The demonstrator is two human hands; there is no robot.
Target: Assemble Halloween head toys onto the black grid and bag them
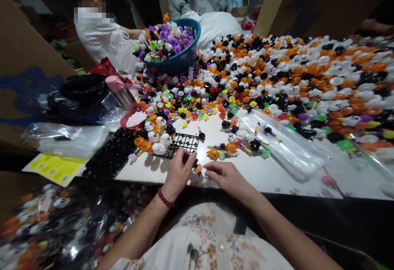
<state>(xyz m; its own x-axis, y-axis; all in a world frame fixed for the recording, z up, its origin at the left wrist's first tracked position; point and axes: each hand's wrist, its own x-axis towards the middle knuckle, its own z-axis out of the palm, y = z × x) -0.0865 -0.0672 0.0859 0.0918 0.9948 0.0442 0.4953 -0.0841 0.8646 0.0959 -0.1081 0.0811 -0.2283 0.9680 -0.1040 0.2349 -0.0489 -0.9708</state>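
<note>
My left hand [180, 169], with a red bead bracelet on the wrist, is closed in a pinch at the black end of a small colourful tube [201, 178]. An orange piece [198, 168] sits on that tube. Just to its right is my right hand [226, 177], its fingers slightly curled and apart, with nothing visible between them. Beyond the left hand, a black grid tray [187, 142] carries white ghost and orange pumpkin toppers [159, 148] at its left part. More tubes with pumpkin and ghost toppers [215, 154] lie on the white table [181, 171] ahead of my right hand.
A large heap of orange, white and black toppers [295, 73] covers the table's back and right. Clear plastic bags [286, 147] lie at right. Black grids [107, 155], a yellow sheet [55, 168] and a red dish [131, 119] are left. Behind, a person stands by a blue basket [181, 58].
</note>
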